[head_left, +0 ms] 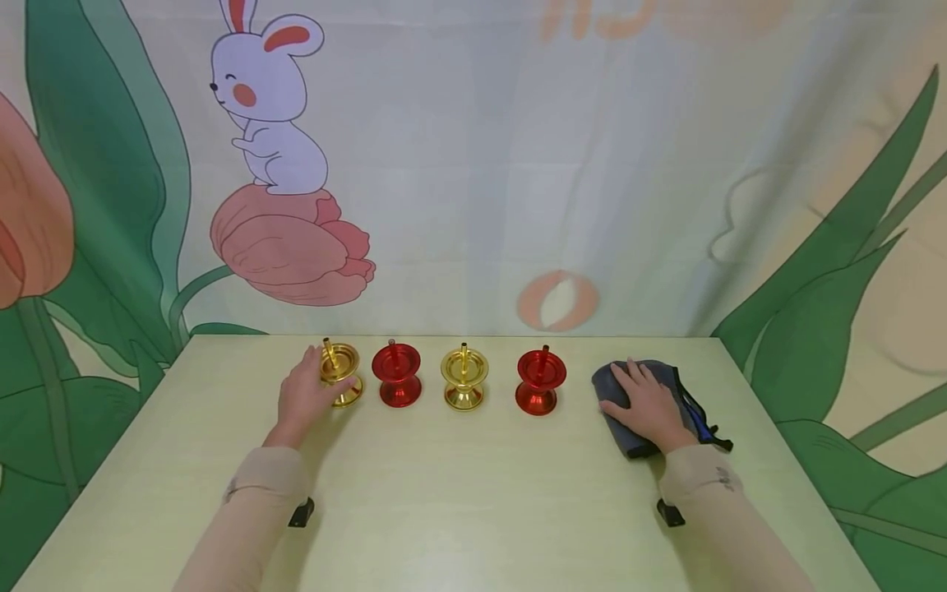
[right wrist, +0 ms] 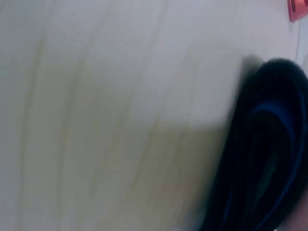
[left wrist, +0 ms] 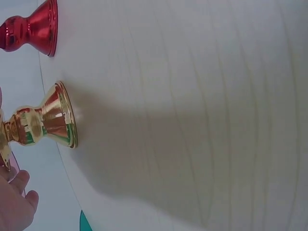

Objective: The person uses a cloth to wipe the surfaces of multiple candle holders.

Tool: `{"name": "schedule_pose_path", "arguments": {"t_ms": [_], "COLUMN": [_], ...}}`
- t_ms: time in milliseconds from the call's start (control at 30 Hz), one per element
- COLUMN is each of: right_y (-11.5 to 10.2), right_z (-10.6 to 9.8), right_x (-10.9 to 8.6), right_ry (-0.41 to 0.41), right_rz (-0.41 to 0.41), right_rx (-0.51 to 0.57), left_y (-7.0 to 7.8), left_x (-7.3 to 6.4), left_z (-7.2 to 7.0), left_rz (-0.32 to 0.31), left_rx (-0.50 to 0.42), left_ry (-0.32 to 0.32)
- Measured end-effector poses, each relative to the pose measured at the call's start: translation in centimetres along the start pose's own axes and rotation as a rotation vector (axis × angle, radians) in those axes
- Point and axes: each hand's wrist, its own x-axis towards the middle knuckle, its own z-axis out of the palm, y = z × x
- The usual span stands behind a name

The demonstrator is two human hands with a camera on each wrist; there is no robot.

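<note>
My left hand [head_left: 303, 395] is at the leftmost gold candle holder [head_left: 348, 393], fingers on the left of its dish and thumb across the front. In the left wrist view the gold holder [left wrist: 36, 124] shows its flared base, with curled fingertips [left wrist: 21, 192] at the dish rim. My right hand [head_left: 649, 407] rests with spread fingers on a folded dark grey cloth item [head_left: 621, 423] with black edging and a black strap. The right wrist view shows the folded layers of this cloth [right wrist: 255, 159], bluish inside.
Right of the held holder stand a red candle holder [head_left: 397, 374], a gold one [head_left: 464, 378] and another red one [head_left: 540, 382], in a row near the back edge of the pale table [head_left: 473, 510]. A printed curtain [head_left: 444, 164] hangs behind.
</note>
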Motion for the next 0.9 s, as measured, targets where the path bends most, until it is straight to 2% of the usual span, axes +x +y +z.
{"name": "schedule_pose_path", "arguments": {"t_ms": [133, 267, 400, 633, 900], "right_y": [-0.1, -0.2, -0.3, -0.2, -0.4], "right_z": [0.3, 0.5, 0.6, 1.1, 0.9], "right_x": [-0.1, -0.1, 0.0, 0.2, 0.1], "right_ry": [-0.027, -0.013, 0.014, 0.079, 0.144], "right_rz": [0.013, 0.018, 0.02, 0.021, 0.05], "right_rx": [0.015, 0.033, 0.031, 0.016, 0.062], "left_y": [0.0, -0.1, -0.1, 0.2, 0.4], "left_x": [-0.2, -0.4, -0.4, -0.8, -1.3], "left_z": [0.1, 0.2, 0.3, 0.9, 0.7], "left_rz": [-0.006, -0.024, -0.026, -0.073, -0.125], "left_rx": [-0.012, -0.032, -0.067, -0.135, -0.122], "left_ry": [0.015, 0.014, 0.034, 0.138, 0.141]}}
